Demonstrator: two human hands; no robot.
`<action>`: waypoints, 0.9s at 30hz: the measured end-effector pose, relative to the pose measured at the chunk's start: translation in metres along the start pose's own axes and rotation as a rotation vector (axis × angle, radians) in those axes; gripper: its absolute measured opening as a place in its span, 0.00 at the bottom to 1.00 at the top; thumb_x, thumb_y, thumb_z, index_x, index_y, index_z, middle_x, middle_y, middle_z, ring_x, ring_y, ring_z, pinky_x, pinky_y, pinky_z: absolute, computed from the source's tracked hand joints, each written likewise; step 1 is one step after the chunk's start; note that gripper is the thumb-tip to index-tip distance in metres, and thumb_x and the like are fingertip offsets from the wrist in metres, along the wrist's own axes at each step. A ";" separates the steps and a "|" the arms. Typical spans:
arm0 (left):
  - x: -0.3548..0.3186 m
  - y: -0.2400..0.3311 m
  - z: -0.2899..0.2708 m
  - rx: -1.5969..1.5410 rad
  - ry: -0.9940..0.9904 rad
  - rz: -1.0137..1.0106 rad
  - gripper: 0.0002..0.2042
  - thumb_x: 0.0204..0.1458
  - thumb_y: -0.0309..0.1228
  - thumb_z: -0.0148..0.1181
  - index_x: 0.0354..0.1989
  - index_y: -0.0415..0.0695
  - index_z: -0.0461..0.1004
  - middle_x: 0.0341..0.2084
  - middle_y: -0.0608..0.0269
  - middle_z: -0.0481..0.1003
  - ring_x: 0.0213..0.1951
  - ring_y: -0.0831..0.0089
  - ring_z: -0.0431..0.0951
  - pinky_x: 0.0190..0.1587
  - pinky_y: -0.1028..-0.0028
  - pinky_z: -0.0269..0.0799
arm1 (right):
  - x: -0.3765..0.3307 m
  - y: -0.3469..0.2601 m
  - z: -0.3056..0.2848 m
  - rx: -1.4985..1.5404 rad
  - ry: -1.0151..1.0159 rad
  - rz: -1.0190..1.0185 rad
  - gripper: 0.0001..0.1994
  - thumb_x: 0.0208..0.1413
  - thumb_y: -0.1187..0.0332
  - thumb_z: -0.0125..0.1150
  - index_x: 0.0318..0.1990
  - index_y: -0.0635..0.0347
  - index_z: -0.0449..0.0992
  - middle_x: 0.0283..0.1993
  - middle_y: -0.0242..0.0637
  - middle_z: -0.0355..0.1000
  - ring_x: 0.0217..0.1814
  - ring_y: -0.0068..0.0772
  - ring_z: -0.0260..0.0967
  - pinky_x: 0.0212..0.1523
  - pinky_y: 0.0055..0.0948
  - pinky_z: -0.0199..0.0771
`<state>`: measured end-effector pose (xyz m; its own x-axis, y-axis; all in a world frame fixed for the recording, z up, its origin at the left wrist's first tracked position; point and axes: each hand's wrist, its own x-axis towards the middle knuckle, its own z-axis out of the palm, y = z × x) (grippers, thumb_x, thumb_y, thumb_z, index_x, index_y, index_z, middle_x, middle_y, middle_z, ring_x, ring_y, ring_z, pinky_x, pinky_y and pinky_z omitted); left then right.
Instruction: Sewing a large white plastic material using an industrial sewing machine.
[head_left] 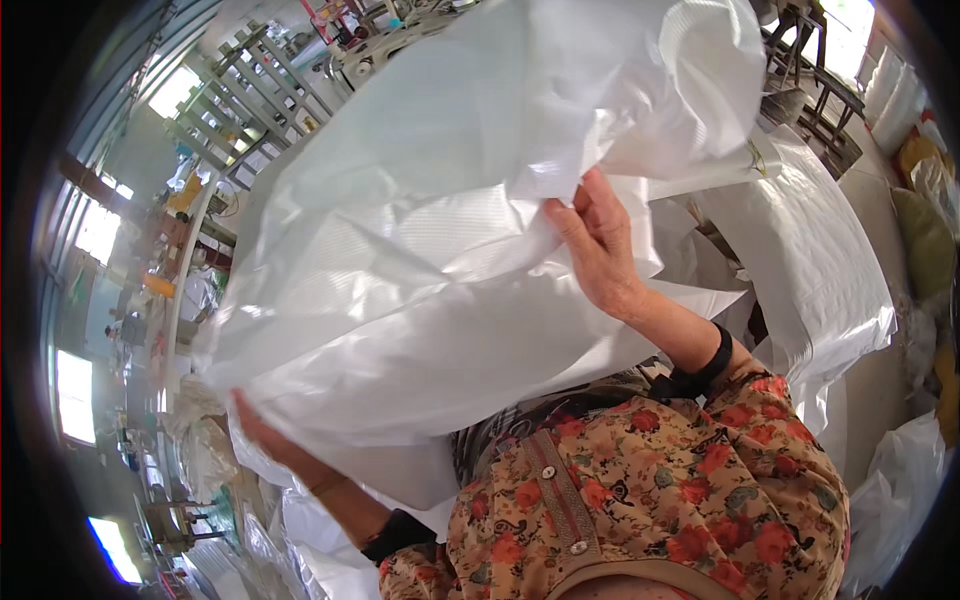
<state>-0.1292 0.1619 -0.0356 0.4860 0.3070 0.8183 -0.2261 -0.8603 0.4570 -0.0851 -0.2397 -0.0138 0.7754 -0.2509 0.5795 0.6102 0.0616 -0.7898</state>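
A large white woven plastic sack (420, 260) fills the middle of the view, crumpled and lifted up in front of me. My right hand (598, 245) grips a fold of the sack near its upper right part. My left hand (262, 428) holds the sack from underneath at its lower left edge, mostly hidden by the material. Both forearms wear a black wristband and a floral-patterned sleeve.
More white sacking (820, 260) lies spread at the right. A sewing machine (375, 50) stands behind the sack at the top. Metal racks (250, 90) are at the upper left. Stuffed bags (925, 225) sit at the far right.
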 end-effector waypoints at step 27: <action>-0.033 0.073 -0.197 -0.246 0.637 -0.410 0.28 0.61 0.42 0.46 0.64 0.34 0.55 0.59 0.46 0.61 0.55 0.60 0.68 0.56 0.64 0.67 | -0.014 0.080 0.239 0.502 -0.336 0.206 0.25 0.63 0.67 0.50 0.65 0.66 0.52 0.29 0.24 0.54 0.30 0.14 0.49 0.31 0.18 0.55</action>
<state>-0.3278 0.1695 0.0395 0.0114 0.8171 0.5764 -0.3504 -0.5366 0.7677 -0.0082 -0.0006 -0.0365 0.8438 0.1259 0.5218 0.3819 0.5422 -0.7484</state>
